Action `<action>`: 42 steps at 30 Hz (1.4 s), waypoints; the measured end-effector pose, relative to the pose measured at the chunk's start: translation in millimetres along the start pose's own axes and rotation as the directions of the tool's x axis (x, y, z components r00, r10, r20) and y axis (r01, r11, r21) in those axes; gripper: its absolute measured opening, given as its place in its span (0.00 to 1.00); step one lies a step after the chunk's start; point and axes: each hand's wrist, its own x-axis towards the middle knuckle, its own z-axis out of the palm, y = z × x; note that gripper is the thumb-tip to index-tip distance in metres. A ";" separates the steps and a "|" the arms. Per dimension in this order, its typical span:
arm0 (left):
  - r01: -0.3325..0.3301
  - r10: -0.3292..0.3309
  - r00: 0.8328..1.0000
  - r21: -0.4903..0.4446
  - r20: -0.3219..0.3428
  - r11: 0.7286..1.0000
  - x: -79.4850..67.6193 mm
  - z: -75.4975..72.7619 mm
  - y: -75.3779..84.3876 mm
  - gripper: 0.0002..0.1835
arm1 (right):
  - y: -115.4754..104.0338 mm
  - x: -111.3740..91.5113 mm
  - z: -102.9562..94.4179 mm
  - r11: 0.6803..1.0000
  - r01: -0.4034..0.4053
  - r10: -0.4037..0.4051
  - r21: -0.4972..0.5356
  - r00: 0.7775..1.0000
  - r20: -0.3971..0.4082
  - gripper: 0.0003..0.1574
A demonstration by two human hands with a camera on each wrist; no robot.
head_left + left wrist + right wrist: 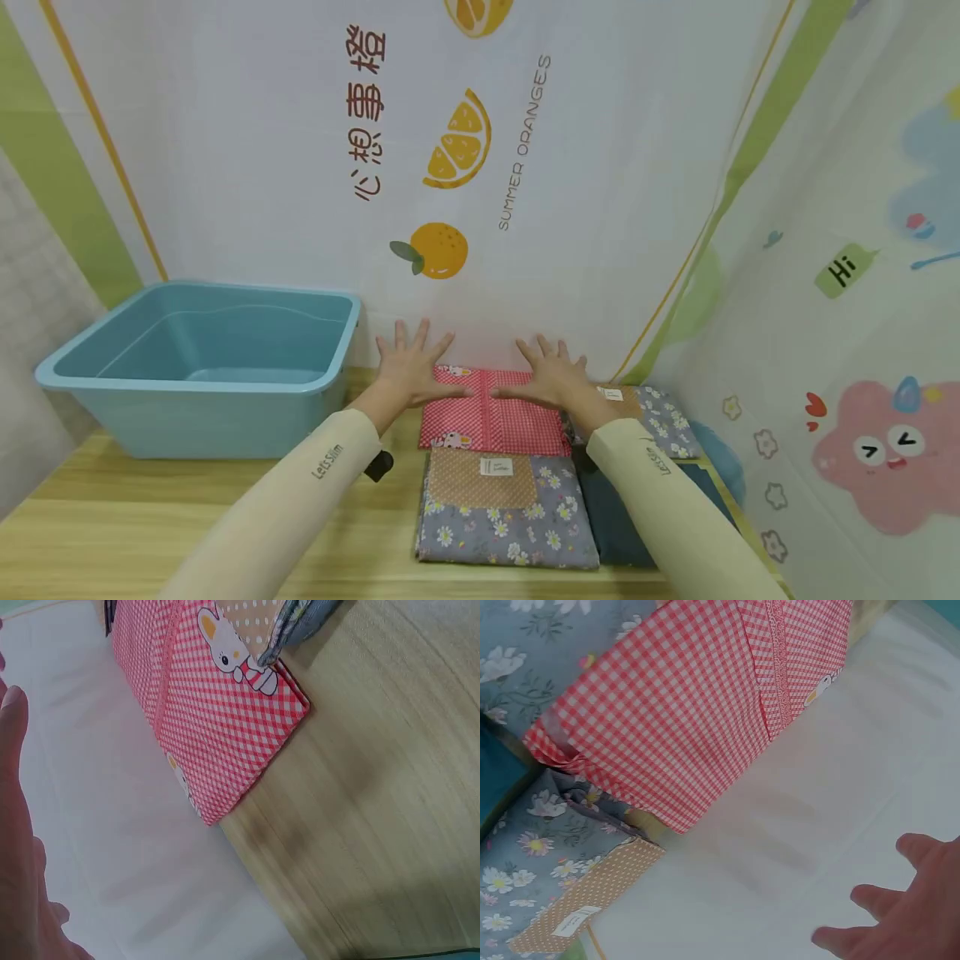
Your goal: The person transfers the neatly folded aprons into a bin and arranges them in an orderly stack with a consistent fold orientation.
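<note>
My left hand (pixel 407 367) is held with spread fingers above the left back part of a folded red-and-white checked cloth (pixel 457 419) with rabbit prints. My right hand (pixel 553 379), fingers also spread, hovers over that cloth's right side. Neither hand holds anything. In front of the checked cloth lies a folded grey daisy-print cloth (pixel 510 529) with a tan dotted patch and a white label. A second daisy-print cloth (pixel 667 421) lies at the back right, partly hidden by my right arm. Beneath that forearm is a folded dark teal cloth (pixel 618 525).
A large light-blue plastic tub (pixel 217 425) stands on the left of the wooden table (pixel 352 533); its visible inside holds nothing. A white curtain (pixel 270 167) printed with oranges hangs close behind the cloths. Another printed curtain (pixel 795 333) borders the right side.
</note>
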 end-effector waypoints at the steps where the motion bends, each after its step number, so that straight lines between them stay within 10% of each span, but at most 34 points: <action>1: -0.010 0.010 1.000 -0.006 -0.006 1.000 -0.1 -0.9 1.2 0.58 | 2.2 -1.5 -0.6 1.000 0.000 0.000 0.014 1.000 0.001 0.74; 13: -0.041 0.057 0.991 -0.134 0.117 0.990 -9.4 -6.4 13.3 0.50 | 21.0 -4.3 6.9 0.941 -0.005 -0.015 0.338 0.998 0.055 0.69; 19: 0.012 0.005 0.999 -0.323 0.053 0.946 -4.1 -9.3 7.1 0.31 | 28.0 -3.7 7.5 0.874 -0.062 0.005 0.482 0.993 0.118 0.60; 30: 0.127 -0.066 0.990 -0.589 0.123 0.798 -0.9 -1.6 -1.7 0.28 | 43.8 1.5 10.3 0.680 -0.231 0.039 0.696 0.959 0.280 0.52; 37: 0.260 -0.119 0.964 -0.758 0.237 0.598 2.3 20.8 -0.6 0.29 | 51.2 -0.5 21.8 0.584 -0.311 0.066 0.750 0.939 0.338 0.49; 42: 0.297 -0.130 0.954 -0.808 0.268 0.509 -3.4 29.7 0.0 0.31 | 55.3 -0.6 32.2 0.550 -0.340 0.088 0.763 0.932 0.352 0.47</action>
